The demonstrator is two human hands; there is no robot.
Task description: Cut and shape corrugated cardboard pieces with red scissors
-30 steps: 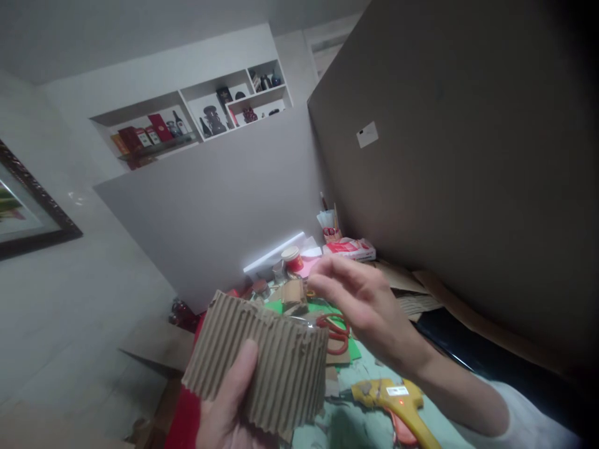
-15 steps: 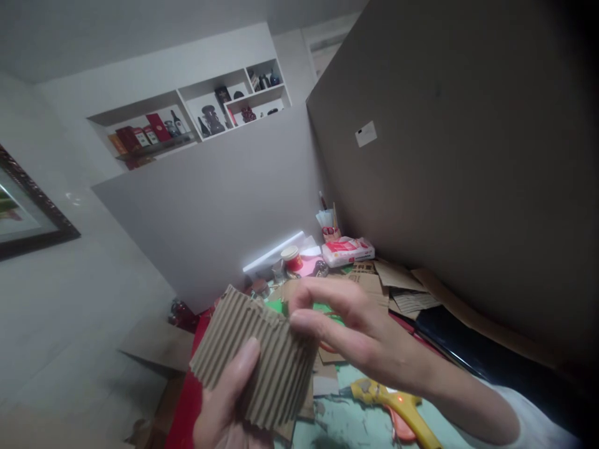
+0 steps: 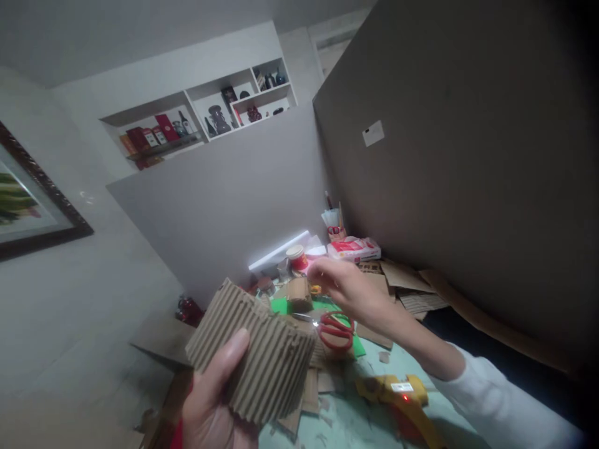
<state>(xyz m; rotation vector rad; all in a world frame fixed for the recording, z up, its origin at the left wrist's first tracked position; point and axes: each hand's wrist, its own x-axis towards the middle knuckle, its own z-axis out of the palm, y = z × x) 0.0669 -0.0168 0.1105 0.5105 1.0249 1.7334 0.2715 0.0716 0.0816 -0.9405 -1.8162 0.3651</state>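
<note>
My left hand [image 3: 219, 390] grips a square of corrugated cardboard [image 3: 253, 358], thumb on its bare ridged face and the other fingers hidden behind. The upper edge of the piece is torn and rough. Away from it, above the table, my right hand [image 3: 339, 284] has its fingers curled together and pointing down; whatever may be between the fingertips is hidden. Below that hand lie red-handled scissors [image 3: 336, 330] on a green sheet [image 3: 358, 346]. A small folded cardboard block [image 3: 298, 293] stands just left of the right fingertips.
A yellow glue gun [image 3: 393, 390] with a lit red light lies on the pale green tabletop [image 3: 344, 424]. Farther back are a red paper cup [image 3: 297, 257], a tissue pack [image 3: 354, 249] and a pen holder [image 3: 334, 231]. Cardboard scraps [image 3: 416, 302] are piled at right.
My right hand has left the cardboard's torn edge and moved up and to the right, uncovering the scissors and the cardboard block. My left hand still holds the piece.
</note>
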